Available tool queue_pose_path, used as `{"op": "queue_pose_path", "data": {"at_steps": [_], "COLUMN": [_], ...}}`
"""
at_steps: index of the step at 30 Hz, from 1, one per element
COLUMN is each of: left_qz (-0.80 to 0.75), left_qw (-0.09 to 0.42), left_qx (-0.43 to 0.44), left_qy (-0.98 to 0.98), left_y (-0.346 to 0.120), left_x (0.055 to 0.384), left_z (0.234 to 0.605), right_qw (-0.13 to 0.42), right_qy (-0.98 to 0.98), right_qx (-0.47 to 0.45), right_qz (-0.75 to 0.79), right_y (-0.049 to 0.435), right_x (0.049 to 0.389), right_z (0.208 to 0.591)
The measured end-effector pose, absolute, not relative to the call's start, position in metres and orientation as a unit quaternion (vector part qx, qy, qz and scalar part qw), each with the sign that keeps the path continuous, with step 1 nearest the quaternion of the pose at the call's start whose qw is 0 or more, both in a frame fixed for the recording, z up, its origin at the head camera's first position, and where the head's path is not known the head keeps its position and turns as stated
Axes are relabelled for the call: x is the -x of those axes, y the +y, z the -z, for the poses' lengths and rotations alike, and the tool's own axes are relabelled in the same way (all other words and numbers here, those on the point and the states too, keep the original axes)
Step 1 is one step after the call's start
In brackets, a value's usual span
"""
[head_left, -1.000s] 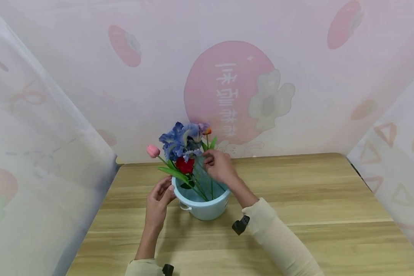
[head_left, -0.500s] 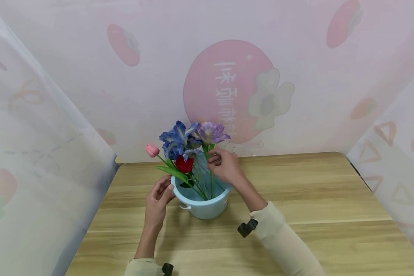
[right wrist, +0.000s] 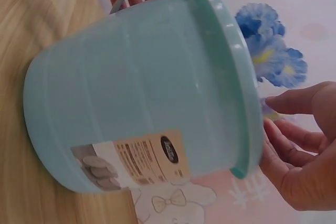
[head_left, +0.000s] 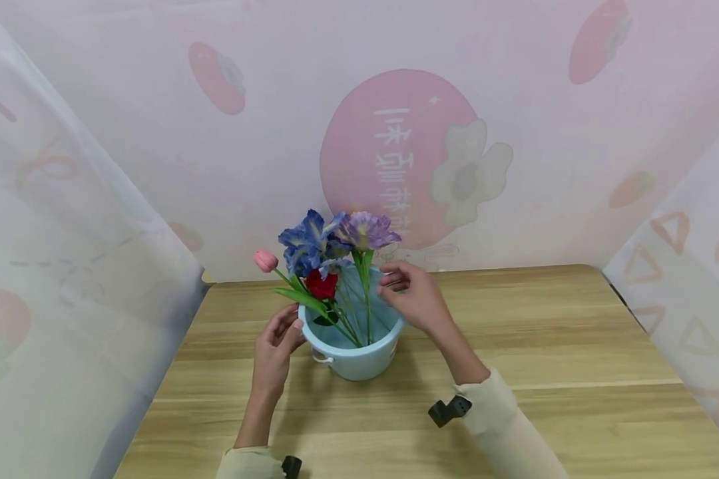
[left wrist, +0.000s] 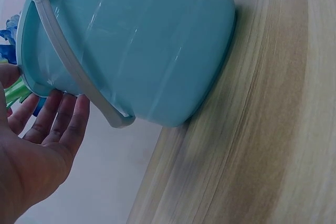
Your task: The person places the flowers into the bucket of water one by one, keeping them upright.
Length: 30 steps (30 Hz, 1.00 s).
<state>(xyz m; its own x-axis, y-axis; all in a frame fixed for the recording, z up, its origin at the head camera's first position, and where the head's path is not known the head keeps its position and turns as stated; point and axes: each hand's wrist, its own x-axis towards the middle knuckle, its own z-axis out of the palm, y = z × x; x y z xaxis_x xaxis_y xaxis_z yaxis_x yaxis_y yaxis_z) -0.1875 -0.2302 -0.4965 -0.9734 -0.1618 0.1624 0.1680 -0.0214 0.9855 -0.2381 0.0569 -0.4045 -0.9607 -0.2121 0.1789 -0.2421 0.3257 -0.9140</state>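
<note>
A light blue bucket (head_left: 359,366) stands upright on the table, holding several artificial flowers. Among them are a blue flower (head_left: 309,245), a purple flower (head_left: 368,230), a red rose (head_left: 321,285) and a pink tulip (head_left: 266,260) leaning out to the left. My left hand (head_left: 272,349) holds the bucket's left rim, thumb and fingers around it beside the white handle (left wrist: 76,69). At the right rim is my right hand (head_left: 418,297), its fingers loosely bent and nothing between them. The right wrist view shows its thumb (right wrist: 294,100) apart from the other fingers.
The wooden table (head_left: 515,346) extends to both sides of the bucket. Behind it hangs a pale printed backdrop (head_left: 263,166), with similar panels at left and right. A label (right wrist: 131,161) is stuck on the bucket's outer wall.
My right hand let go of the purple flower's stem and drew back to the right. The purple flower moved right from behind the blue one and stands unheld. My left hand stayed put.
</note>
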Motion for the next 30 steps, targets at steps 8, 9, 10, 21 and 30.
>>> {"op": "queue_pose_path", "data": {"at_steps": [8,9,10,21,30], "left_qz": [0.715,0.715,0.716,0.716,0.715], "left_qw": [0.114,0.114,0.114,0.116,0.114], "left_qx": [0.001,0.001,0.002,0.0,-0.001], "left_qy": [-0.69,-0.689,-0.689,-0.689,-0.689], "left_y": [-0.231,-0.231,-0.23,-0.231,-0.229], "left_x": [0.188,0.189,0.189,0.188,0.188], "left_z": [0.498,0.498,0.498,0.498,0.497], "right_qw": [0.025,0.031,0.036,0.05,0.051], "right_qy": [-0.771,-0.768,-0.768,-0.779,-0.789], "right_qx": [-0.104,-0.101,-0.098,-0.06,-0.049], "right_qz": [-0.628,-0.631,-0.633,-0.622,-0.611], "right_y": [0.09,0.095,0.099,0.138,0.163], "right_x": [0.223,0.221,0.219,0.199,0.192], "right_z": [0.41,0.412,0.413,0.426,0.436]}}
